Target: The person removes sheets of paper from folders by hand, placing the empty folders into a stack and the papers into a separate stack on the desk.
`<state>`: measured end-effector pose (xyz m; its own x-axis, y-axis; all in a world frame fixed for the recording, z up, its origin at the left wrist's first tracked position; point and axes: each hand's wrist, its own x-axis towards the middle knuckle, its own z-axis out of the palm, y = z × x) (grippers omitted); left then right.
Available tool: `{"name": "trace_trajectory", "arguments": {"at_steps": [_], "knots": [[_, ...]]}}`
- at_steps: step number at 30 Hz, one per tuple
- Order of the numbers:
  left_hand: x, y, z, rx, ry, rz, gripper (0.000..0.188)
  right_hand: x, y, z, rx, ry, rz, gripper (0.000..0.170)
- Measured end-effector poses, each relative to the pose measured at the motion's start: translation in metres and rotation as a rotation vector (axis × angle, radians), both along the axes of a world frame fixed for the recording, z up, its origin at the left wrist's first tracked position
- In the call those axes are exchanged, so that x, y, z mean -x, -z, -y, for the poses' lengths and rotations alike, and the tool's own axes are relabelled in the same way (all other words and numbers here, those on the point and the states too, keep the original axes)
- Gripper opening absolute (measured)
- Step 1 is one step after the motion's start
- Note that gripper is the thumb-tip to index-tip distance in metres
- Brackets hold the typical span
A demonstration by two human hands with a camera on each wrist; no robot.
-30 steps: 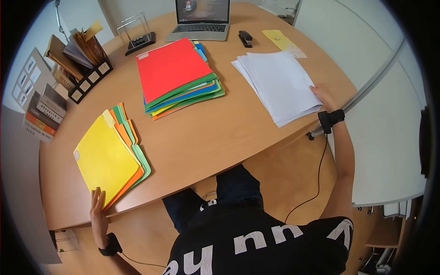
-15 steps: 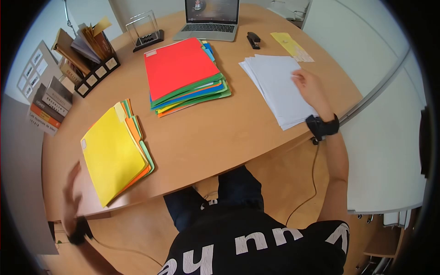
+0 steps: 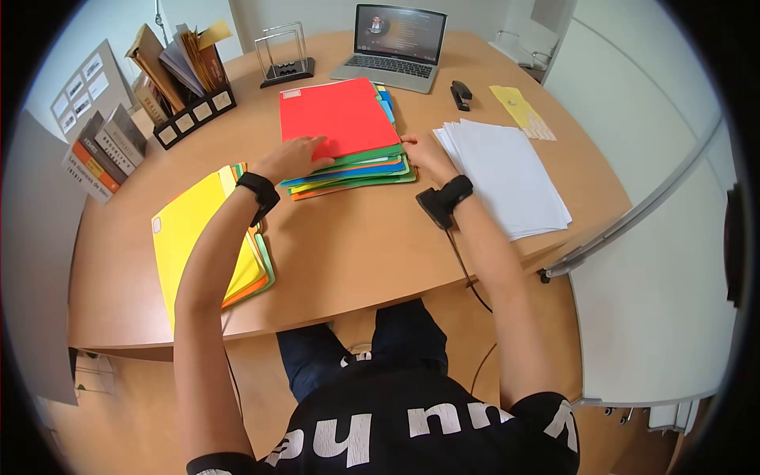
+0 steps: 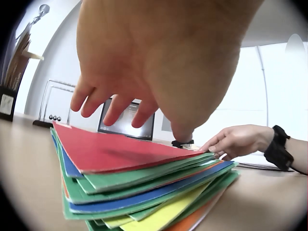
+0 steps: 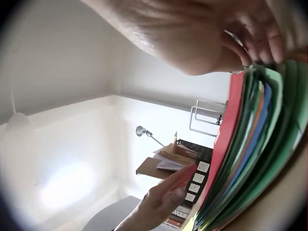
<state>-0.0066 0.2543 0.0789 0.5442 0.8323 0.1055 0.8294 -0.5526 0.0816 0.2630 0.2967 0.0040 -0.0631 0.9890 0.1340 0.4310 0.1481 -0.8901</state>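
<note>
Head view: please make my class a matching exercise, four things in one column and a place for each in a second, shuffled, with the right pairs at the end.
Things:
1. Red folder
2. Top yellow folder
3. Stapler
4. Right hand

Places:
A. Just beyond the white sheets
B. At the right edge of the folder stack
C. Partly hidden by the left forearm
D. Uppermost on the folder stack

Pairs: 1-D, 2-C, 3-A, 4-B
</note>
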Motion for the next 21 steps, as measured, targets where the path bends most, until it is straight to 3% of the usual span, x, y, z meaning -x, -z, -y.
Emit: {"name": "trace_trajectory", "arguments": {"at_steps": [4, 9, 13, 15, 16, 18, 19, 21], "knots": [[0.008, 0.015, -0.013, -0.049, 0.026, -0.007, 0.045, 0.003, -0.014, 0.021, 0.026, 0.017, 0.005, 0.028], [0.014, 0.02, -0.018, -0.134, 0.093, 0.096, 0.03, 0.004, -0.011, 0.023, -0.158, 0.082, 0.158, 0.028], [0.017, 0.02, -0.016, -0.202, 0.012, 0.064, 0.021, 0.004, -0.022, 0.027, -0.047, 0.101, 0.141, 0.027], [0.012, 0.016, -0.006, -0.26, -0.096, 0.3, 0.016, 0.002, -0.027, 0.024, 0.033, 0.055, 0.027, 0.029], [0.009, 0.013, -0.003, -0.27, -0.088, 0.295, 0.016, -0.001, -0.023, 0.017, 0.023, 0.061, 0.021, 0.029], [0.005, 0.011, 0.008, -0.265, -0.192, 0.645, 0.021, -0.001, -0.023, 0.018, -0.115, 0.151, 0.099, 0.041], [0.001, 0.006, 0.024, -0.26, -0.198, 0.705, 0.02, 0.001, -0.044, 0.042, -0.188, 0.148, 0.098, 0.049], [-0.005, 0.005, 0.053, -0.336, -0.113, 0.807, 0.019, -0.006, -0.028, 0.031, -0.258, 0.144, 0.119, 0.048]]}}
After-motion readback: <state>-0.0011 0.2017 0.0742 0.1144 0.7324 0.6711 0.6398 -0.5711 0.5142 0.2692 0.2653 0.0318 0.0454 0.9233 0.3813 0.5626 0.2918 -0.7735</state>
